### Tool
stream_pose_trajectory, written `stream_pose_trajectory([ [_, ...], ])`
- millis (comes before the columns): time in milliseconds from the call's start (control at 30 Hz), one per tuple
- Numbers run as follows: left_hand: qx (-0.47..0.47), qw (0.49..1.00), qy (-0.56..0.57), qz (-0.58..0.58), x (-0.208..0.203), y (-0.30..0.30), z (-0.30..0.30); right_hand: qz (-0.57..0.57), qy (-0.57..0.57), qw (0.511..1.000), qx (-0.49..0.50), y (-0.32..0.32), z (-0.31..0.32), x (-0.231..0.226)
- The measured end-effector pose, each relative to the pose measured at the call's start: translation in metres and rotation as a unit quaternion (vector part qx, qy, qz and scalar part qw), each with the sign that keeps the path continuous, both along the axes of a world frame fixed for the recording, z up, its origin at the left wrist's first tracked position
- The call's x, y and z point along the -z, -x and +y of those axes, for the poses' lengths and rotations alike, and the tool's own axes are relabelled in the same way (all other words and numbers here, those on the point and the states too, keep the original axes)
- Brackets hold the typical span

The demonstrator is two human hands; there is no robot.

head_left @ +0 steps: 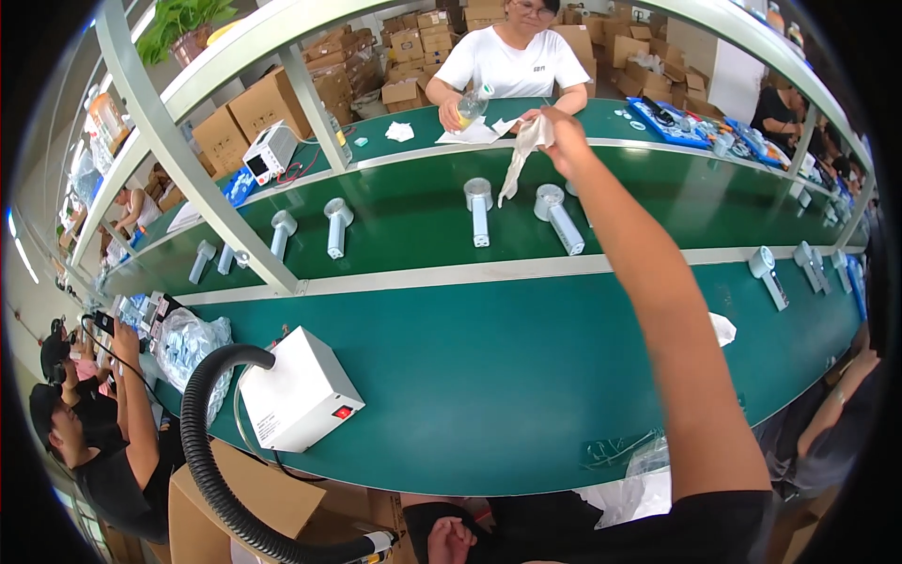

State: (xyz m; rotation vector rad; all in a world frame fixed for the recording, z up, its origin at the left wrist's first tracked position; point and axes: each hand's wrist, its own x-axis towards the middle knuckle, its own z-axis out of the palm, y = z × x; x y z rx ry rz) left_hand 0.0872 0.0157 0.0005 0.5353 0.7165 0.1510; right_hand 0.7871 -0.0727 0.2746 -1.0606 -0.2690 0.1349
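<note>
My right arm stretches far across the bench, and my right hand (561,141) pinches a crumpled white cloth (518,162) that dangles over the green conveyor belt (404,226). Just beyond it, a person in a white T-shirt holds a clear squeeze bottle (469,105) with yellowish liquid above white wipes (470,133). That person's other hand is close to mine. Below the cloth, two pale blue handheld fans (479,212) (561,221) lie on the belt. My left hand (452,540) rests low by my lap, fingers curled, with nothing visible in them.
A white box-shaped machine (299,390) with a red switch and black ribbed hose (193,423) stands on the near bench at left. More fans (769,278) lie at right. A metal frame post (193,141) rises at left. Co-workers sit on both sides.
</note>
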Motion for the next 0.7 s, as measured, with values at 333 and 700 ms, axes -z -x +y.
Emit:
stream_pose_trajectory([
  [333, 0.002, 0.999, -0.023, -0.031, 0.019, 0.017, 0.0, 0.034, -0.008, 0.998, 0.053, -0.053, 0.022, 0.015],
  [700, 0.037, 0.999, -0.038, -0.006, 0.032, -0.002, 0.004, 0.003, -0.017, 0.998, 0.055, -0.105, 0.035, 0.049],
])
